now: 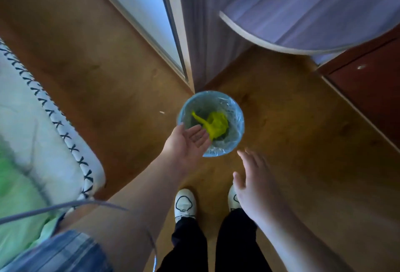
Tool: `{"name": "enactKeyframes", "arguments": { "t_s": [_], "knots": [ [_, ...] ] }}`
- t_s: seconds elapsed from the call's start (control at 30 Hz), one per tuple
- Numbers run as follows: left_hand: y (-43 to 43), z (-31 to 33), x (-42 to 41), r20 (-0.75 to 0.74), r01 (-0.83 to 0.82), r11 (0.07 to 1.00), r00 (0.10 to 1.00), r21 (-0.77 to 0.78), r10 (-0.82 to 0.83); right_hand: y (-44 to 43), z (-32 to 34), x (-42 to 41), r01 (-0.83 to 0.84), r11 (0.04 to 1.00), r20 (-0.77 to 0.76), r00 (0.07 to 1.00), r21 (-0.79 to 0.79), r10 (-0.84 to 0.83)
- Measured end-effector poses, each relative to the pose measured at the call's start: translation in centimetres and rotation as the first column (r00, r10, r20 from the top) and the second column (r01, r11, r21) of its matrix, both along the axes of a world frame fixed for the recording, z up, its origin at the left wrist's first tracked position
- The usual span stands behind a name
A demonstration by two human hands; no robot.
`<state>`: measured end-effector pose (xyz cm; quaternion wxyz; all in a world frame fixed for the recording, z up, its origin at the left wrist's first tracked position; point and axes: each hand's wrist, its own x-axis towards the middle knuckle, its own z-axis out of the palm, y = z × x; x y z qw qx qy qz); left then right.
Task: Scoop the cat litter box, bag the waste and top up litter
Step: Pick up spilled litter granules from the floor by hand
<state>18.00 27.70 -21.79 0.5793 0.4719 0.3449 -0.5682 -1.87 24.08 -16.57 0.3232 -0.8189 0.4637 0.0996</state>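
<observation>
Two hands hang empty with fingers spread; the left hand [187,141] is palm-up over the near rim of the lined bin [239,118]; the right hand [253,176] is beside it above the floor [292,141]; a knotted yellow bag [216,124] lies inside the bin.

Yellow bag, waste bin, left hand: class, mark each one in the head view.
Yellow bag [216,125], head view, its crumpled middle.
Waste bin [240,115], head view, its lined right rim.
Left hand [186,141], head view, its open palm.
</observation>
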Motion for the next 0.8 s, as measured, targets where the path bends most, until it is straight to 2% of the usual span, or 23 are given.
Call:
{"name": "enactKeyframes", "arguments": {
  "t_s": [0.13, 0.27, 0.47, 0.53, 0.6, 0.63, 0.7, 0.73, 0.77, 0.8],
  "knots": [
    [-1.7, -5.8, -0.2, -0.104, -0.015, 0.986, 0.995, -0.166, -0.003, -2.2, -7.3, 0.4, -0.050, 0.999, 0.057, 0.997, 0.021, 0.049],
    [-2.7, -9.6, -0.9, -0.124, -0.059, 0.975, 0.992, -0.214, 0.033, -5.4, -11.2, 1.1, -0.093, 0.991, 0.100, 0.991, 0.099, 0.083],
    [-3.1, -12.1, -1.2, -0.147, -0.108, 0.966, 0.986, -0.236, 0.074, -7.8, -12.2, 4.3, -0.242, 0.936, 0.337, 0.930, 0.256, 0.148],
    [-3.4, -11.4, -1.1, -0.162, -0.112, 0.959, 0.984, -0.260, 0.071, -8.1, -11.7, 6.2, -0.316, 0.914, 0.409, 0.891, 0.253, 0.195],
    [-3.9, -10.6, -1.1, -0.150, -0.086, 0.966, 0.987, -0.242, 0.050, -8.3, -11.7, 7.8, -0.432, 0.884, 0.430, 0.842, 0.176, 0.326],
    [-4.0, -10.6, -1.1, -0.144, -0.085, 0.970, 0.988, -0.227, 0.053, -8.6, -12.1, 8.3, -0.503, 0.857, 0.398, 0.813, 0.111, 0.425],
    [-4.2, -10.0, -0.6, -0.158, -0.079, 0.964, 0.987, -0.254, 0.039, -9.8, -14.3, 8.7, -0.576, 0.815, 0.219, 0.806, 0.070, 0.551],
    [-4.2, -9.9, -0.5, -0.182, -0.099, 0.955, 0.982, -0.281, 0.048, -10.7, -15.4, 8.8, -0.554, 0.826, 0.081, 0.832, 0.100, 0.548],
    [-4.2, -10.1, -0.4, -0.195, -0.123, 0.951, 0.978, -0.285, 0.068, -11.6, -16.3, 8.7, -0.479, 0.865, -0.073, 0.867, 0.152, 0.493],
    [-4.1, -9.9, -0.4, -0.178, -0.114, 0.957, 0.982, -0.267, 0.068, -12.2, -16.6, 8.8, -0.359, 0.917, -0.162, 0.908, 0.173, 0.386]
  ]
}}
